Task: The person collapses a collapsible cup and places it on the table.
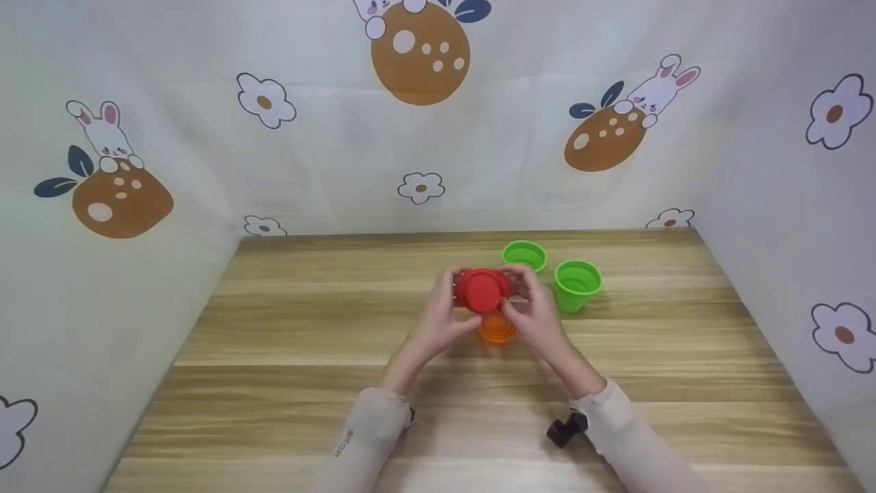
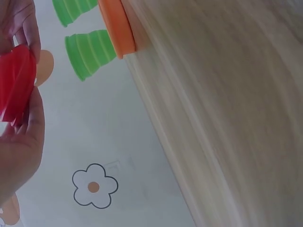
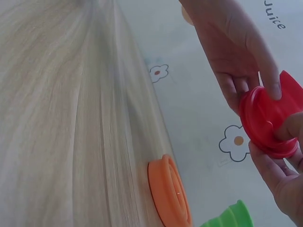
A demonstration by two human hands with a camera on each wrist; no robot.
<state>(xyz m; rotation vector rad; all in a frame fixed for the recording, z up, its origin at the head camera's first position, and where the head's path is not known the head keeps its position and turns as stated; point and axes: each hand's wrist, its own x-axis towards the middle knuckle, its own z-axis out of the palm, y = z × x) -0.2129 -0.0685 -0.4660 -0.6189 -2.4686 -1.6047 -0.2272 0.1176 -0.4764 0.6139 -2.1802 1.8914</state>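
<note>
A red collapsible cup (image 1: 483, 292) is held up between both hands, over the tabletop. My left hand (image 1: 440, 320) grips its left side, with the fingers curled behind and the thumb low. On the opposite side my right hand (image 1: 538, 316) grips it, thumb toward the near face. The right wrist view shows a thumb on the red cup's (image 3: 263, 116) inner face and part of its wall standing up past the rings. Just below the hands an orange collapsible cup (image 1: 497, 331) lies flattened on the table, partly hidden by the hands and the red cup.
Two green collapsible cups stand extended on the table (image 1: 287, 329): one (image 1: 578, 284) right of my right hand, another (image 1: 525, 255) behind it, partly covered. A black strap piece (image 1: 568, 429) hangs at the right sleeve. Patterned cloth walls (image 1: 328, 150) enclose the table's back and sides.
</note>
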